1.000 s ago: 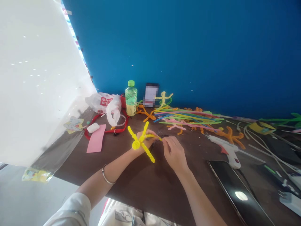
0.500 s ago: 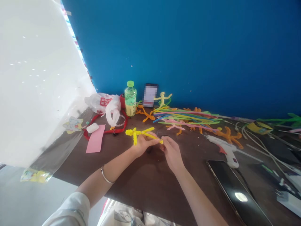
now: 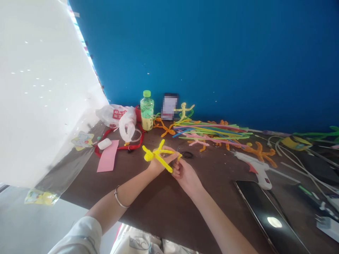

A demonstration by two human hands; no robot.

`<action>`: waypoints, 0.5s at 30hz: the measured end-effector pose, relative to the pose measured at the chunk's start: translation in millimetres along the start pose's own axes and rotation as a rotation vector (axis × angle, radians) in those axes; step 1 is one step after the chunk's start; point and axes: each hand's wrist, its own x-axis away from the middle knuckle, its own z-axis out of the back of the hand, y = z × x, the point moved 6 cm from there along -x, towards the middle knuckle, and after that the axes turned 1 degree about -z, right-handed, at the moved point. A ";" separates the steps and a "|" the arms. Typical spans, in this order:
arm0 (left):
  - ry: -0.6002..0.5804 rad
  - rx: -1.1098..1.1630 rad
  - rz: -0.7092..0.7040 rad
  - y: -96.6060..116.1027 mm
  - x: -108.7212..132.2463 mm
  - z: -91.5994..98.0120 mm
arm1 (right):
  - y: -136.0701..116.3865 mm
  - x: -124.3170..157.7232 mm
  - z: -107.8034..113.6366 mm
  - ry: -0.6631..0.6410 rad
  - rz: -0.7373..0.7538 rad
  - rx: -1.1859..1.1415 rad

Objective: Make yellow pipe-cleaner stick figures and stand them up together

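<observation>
A yellow pipe-cleaner figure [image 3: 149, 155] with a round head and several thin limbs is held above the brown table. My left hand [image 3: 159, 163] is closed around one of its limbs, and the head sticks out to the left. At the end of that limb, my right hand [image 3: 184, 174] pinches the tip between thumb and fingers. Another limb slants down across my left hand toward my right fingers. Behind my hands a small black ring [image 3: 188, 155] lies on the table.
Colourful pipe cleaners [image 3: 212, 131] lie in a pile at the back, among orange and pink figures. A green-capped bottle [image 3: 147, 111] stands beside a plastic bag [image 3: 124, 118]. On the right are a glue gun [image 3: 255, 169] and a phone [image 3: 267, 211]. Pink paper [image 3: 108, 157] lies left.
The yellow figure has turned in my hands, so its limbs now point differently, one slanting down to the right. My right hand has shifted slightly left and down, uncovering the black ring.
</observation>
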 end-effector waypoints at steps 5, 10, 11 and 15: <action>0.059 -0.138 -0.039 0.8 -2.1 3.5 | -13.2 5.6 3.3 0.079 0.197 0.178; 0.040 -0.173 -0.057 4.2 -2.2 2.4 | -39.8 26.2 -11.8 0.103 0.645 0.908; 0.030 -0.174 -0.072 6.1 -1.7 2.0 | -44.4 31.1 -15.6 0.113 0.750 1.035; 0.020 -0.107 -0.067 10.3 0.3 2.6 | -59.9 42.4 -18.6 0.161 1.036 1.298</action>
